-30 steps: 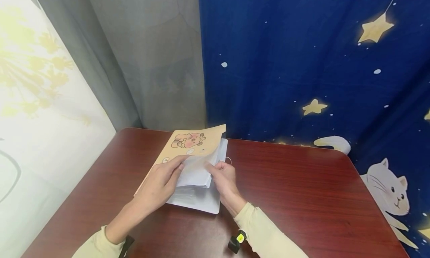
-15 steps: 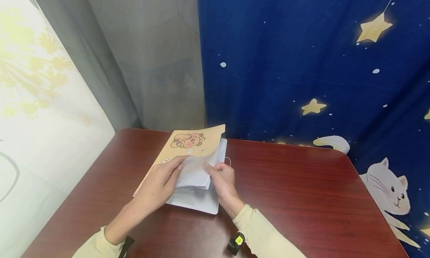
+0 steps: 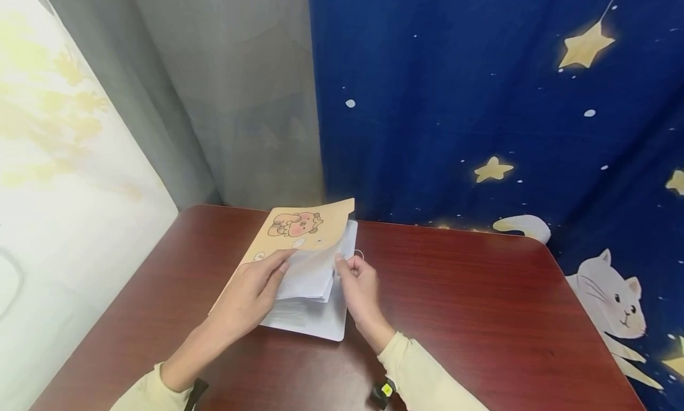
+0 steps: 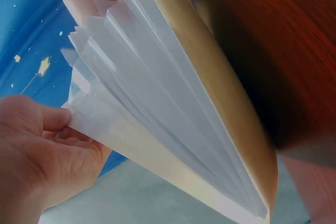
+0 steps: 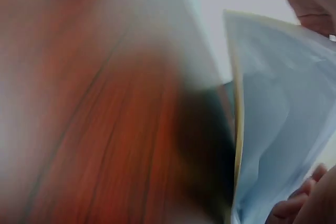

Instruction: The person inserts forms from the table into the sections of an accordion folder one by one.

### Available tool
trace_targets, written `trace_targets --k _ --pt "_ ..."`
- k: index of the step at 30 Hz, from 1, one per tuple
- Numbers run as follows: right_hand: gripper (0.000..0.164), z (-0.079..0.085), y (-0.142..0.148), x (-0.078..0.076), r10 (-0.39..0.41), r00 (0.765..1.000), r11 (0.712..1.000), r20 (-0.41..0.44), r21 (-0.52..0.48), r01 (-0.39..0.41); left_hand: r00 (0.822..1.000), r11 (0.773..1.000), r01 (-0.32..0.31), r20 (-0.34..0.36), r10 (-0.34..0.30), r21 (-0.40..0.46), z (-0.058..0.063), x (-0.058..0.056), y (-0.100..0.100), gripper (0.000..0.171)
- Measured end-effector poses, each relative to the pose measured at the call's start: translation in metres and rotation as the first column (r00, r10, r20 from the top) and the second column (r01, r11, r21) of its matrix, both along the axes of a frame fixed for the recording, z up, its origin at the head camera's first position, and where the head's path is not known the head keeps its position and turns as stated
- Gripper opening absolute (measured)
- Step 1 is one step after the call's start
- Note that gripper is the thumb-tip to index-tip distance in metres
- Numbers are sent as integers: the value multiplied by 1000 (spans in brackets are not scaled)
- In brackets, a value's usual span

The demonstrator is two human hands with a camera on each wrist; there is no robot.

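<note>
An expanding file folder [image 3: 315, 224] with a tan cover and a cartoon animal lies on the table, partly open. My left hand [image 3: 243, 295] pinches the lifted front cover at its near edge, thumb underneath. Clear pleated pockets [image 4: 147, 72] fan out between the covers in the left wrist view. At the folder's right side, my right hand [image 3: 362, 286] has curled fingers and its thumb at the pocket edges. The right wrist view shows its fingers [image 5: 291, 205] beside a translucent pocket [image 5: 278, 108]. A thin elastic loop [image 3: 360, 254] sticks out past the right hand.
The reddish-brown wooden table [image 3: 454, 298] has rounded far corners. Behind it hang a grey curtain [image 3: 246, 102] and a blue curtain [image 3: 417, 102] with stars and a cat. A pale patterned surface [image 3: 69, 191] borders the left side.
My right thumb has shifted slightly right, from over the pocket sheets to their outer edge. My left hand keeps its grip on the cover. The head view has turned a little rightward.
</note>
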State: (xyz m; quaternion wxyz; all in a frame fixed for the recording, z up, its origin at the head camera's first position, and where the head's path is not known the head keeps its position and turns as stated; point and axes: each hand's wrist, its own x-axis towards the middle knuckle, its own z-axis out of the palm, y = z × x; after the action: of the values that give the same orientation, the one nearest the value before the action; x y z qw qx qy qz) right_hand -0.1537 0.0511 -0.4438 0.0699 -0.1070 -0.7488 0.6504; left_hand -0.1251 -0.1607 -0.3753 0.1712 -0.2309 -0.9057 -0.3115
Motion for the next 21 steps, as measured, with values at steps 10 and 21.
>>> trace_targets --k 10,21 --pt "22 -7 31 9 27 994 893 -104 449 23 999 999 29 41 -28 -28 -2 0 1 33" --pt "40 -15 65 29 243 968 791 -55 589 -165 982 978 159 126 -142 -135 -10 0 3 34"
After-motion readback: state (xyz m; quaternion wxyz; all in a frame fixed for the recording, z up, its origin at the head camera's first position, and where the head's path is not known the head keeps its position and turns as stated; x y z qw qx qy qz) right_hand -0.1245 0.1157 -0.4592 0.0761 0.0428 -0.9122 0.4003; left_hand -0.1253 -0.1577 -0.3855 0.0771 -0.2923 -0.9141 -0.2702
